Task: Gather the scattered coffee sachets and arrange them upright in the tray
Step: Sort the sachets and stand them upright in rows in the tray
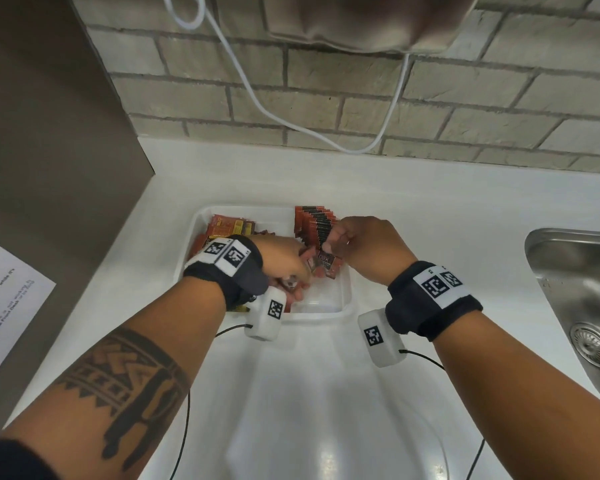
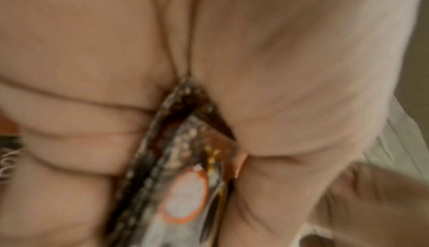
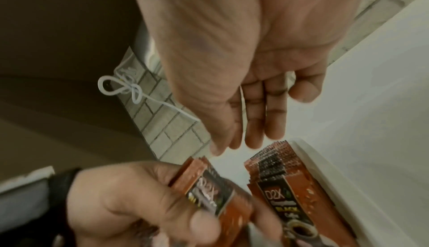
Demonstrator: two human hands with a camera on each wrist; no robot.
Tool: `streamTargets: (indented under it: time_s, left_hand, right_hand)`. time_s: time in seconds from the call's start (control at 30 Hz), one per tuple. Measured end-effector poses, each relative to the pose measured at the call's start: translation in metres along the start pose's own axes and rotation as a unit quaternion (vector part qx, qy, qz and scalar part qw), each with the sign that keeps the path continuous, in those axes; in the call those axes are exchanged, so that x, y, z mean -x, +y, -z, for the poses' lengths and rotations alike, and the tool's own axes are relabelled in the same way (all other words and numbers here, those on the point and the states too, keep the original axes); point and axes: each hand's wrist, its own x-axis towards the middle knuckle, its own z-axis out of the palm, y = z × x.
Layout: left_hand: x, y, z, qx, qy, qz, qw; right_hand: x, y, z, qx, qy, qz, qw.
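Left hand (image 1: pixel 284 263) grips a small bundle of sachets (image 3: pixel 209 192) over the tray (image 1: pixel 343 303). Right hand (image 1: pixel 364 244) – fingers relaxed, holding nothing – touches the upright sachet row (image 1: pixel 314 225) along the tray's far-right wall.

Red-brown coffee sachets (image 1: pixel 314 226) stand upright in a row along the white tray's (image 1: pixel 321 308) far-right side.
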Motion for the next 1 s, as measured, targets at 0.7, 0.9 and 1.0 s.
streamTargets:
  time_s: [0.7,0.9,1.0]
  left_hand:
    - [0.012,-0.018,0.031,-0.201,0.118,0.022,0.972]
    - [0.007,-0.003,0.011,-0.292,0.032,0.048,0.955]
    - [-0.006,0.001,-0.005,-0.326,-0.002,0.039,0.945]
  right_hand:
    - [0.001,0.003,0.004,-0.001,0.011,-0.025,1.000]
    - [-0.001,0.004,-0.010,0.068,0.010,-0.022,0.997]
    - [-0.005,-0.001,-0.014,0.092,-0.003,-0.035,0.995]
